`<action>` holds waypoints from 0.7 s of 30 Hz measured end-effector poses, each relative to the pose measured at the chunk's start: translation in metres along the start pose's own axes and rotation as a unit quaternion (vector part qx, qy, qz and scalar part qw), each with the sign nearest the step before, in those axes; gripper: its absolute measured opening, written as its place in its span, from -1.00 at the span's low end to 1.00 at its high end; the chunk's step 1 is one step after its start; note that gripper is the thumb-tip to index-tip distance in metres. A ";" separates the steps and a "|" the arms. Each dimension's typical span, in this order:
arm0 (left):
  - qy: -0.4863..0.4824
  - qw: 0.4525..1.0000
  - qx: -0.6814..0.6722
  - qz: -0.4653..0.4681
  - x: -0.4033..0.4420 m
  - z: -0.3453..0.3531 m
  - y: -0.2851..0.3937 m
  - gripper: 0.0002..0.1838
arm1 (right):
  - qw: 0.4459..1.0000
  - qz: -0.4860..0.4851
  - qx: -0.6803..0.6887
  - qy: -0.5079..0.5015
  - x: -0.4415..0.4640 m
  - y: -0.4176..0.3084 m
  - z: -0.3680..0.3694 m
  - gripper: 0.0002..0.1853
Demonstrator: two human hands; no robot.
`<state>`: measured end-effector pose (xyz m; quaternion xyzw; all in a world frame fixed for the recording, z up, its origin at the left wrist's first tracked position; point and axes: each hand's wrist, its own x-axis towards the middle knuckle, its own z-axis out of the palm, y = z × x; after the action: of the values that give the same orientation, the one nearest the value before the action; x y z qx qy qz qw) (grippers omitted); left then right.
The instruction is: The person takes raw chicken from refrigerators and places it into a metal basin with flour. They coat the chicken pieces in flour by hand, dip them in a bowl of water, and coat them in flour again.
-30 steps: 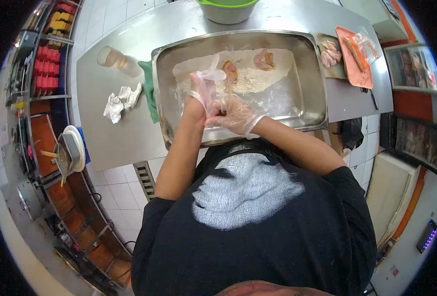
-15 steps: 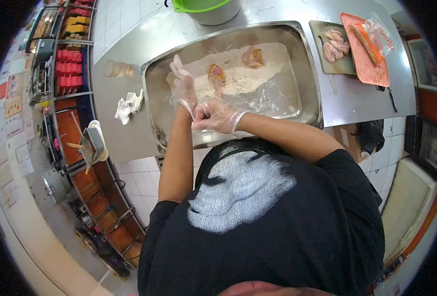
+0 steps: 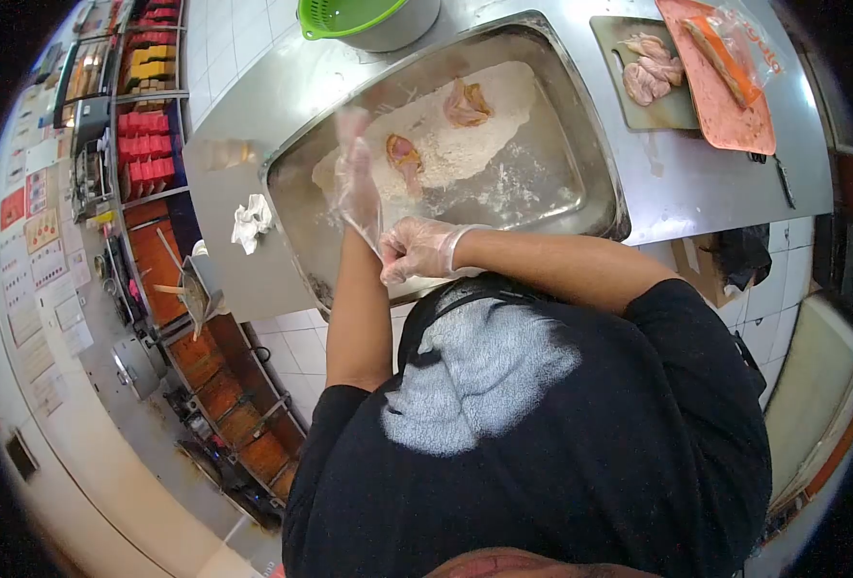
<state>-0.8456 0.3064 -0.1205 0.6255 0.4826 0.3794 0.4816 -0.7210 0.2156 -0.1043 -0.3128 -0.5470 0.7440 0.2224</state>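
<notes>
Over the floured steel tray (image 3: 595,188), our left hand (image 3: 356,178) holds its fingers straight, but blur hides how far they spread; our right hand (image 3: 421,249) pinches the left clear plastic glove (image 3: 365,204) at the wrist. We judge that the step is adjusting this glove; the next move calls for a gentle pull. On the steel table (image 3: 682,212), we see raw chicken (image 3: 646,82) on a cutting board (image 3: 667,117); to the left, we see shelving (image 3: 147,99) and white floor tiles (image 3: 296,352).
</notes>
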 end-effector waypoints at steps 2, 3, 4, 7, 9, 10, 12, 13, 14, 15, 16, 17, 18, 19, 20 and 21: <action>-0.005 0.996 0.086 0.007 -0.001 -0.004 -0.012 0.06 | 0.999 0.007 0.033 0.008 0.003 0.006 0.003 -0.83; 0.000 0.991 0.130 0.014 -0.002 -0.006 -0.019 0.04 | 0.999 0.007 0.035 0.013 0.008 0.012 0.003 -0.84; 0.008 0.985 0.172 0.023 -0.001 -0.007 -0.026 0.03 | 0.999 0.008 0.033 0.018 0.011 0.017 -0.001 -0.85; 0.006 0.943 0.330 -0.036 0.002 -0.024 -0.045 -0.03 | 0.965 0.074 -0.169 0.188 0.008 0.017 -0.027 -0.83; -0.042 0.865 0.467 -0.180 0.009 -0.052 -0.059 -0.11 | 0.829 0.147 -0.415 0.344 0.026 0.049 -0.064 -0.70; 0.008 0.879 0.429 -0.209 0.011 -0.062 -0.072 -0.14 | 0.772 0.173 -0.472 0.389 0.027 0.063 -0.091 -0.69; 0.109 0.892 0.351 -0.265 0.010 -0.076 -0.112 -0.21 | 0.733 0.190 -0.458 0.466 0.022 0.086 -0.146 -0.65; 0.129 0.900 0.360 -0.207 0.010 -0.079 -0.144 -0.26 | 0.721 0.194 -0.434 0.504 0.023 0.097 -0.173 -0.62; 0.148 0.905 0.370 -0.147 0.010 -0.080 -0.181 -0.30 | 0.716 0.191 -0.406 0.535 0.025 0.104 -0.191 -0.59; 0.165 0.907 0.379 -0.085 0.012 -0.076 -0.181 -0.34 | 0.710 0.187 -0.404 0.545 0.029 0.086 -0.190 -0.56; 0.131 0.952 0.253 -0.109 0.012 -0.075 -0.182 -0.38 | 0.740 0.192 -0.336 0.550 0.015 0.068 -0.193 -0.55; 0.095 0.979 0.121 -0.131 0.015 -0.059 -0.142 -0.42 | 0.762 0.213 -0.420 0.444 0.025 0.050 -0.183 -0.57; 0.061 0.986 -0.016 -0.151 0.016 -0.039 -0.111 -0.46 | 0.773 0.209 -0.495 0.337 0.034 0.032 -0.172 -0.58; 0.076 0.965 -0.151 -0.201 0.019 -0.018 -0.097 -0.47 | 0.783 0.187 -0.525 0.278 0.044 0.022 -0.160 -0.57; 0.050 0.944 -0.227 -0.236 0.021 -0.008 -0.098 -0.48 | 0.808 0.159 -0.508 0.253 0.053 0.013 -0.145 -0.57; 0.029 0.914 -0.297 -0.274 0.024 0.002 -0.102 -0.48 | 0.842 0.130 -0.468 0.235 0.058 0.004 -0.132 -0.56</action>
<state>-0.8622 0.3361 -0.2196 0.2860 0.5139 0.3760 0.7161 -0.6686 0.3426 -0.1479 -0.6139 -0.7153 0.3259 0.0726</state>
